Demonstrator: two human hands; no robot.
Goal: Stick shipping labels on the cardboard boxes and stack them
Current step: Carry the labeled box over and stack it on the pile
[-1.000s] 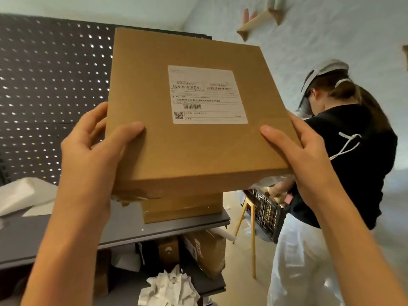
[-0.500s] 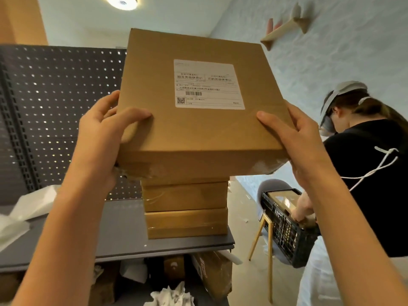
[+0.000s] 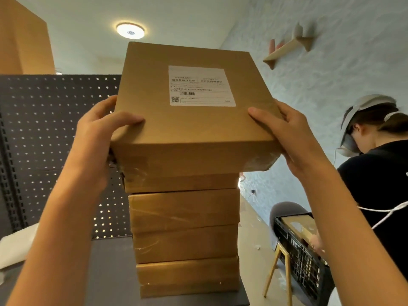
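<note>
Both hands, left point(image 3: 97, 133) & right point(image 3: 293, 138), thumbs curled over labelled box point(image 3: 194, 133) atop stack point(image 3: 185, 228), label point(image 3: 201, 86) facing up.

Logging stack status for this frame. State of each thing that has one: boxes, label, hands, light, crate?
Top cardboard box: held at both sides, on or just above the stack; contact unclear.
Shipping label: stuck flat on its top face.
Stack of boxes: upright on the shelf, taped shut.
Left hand: grips the box's left edge.
Right hand: grips the right edge.
Ceiling light: on.
Black crate: holds a box.
</note>
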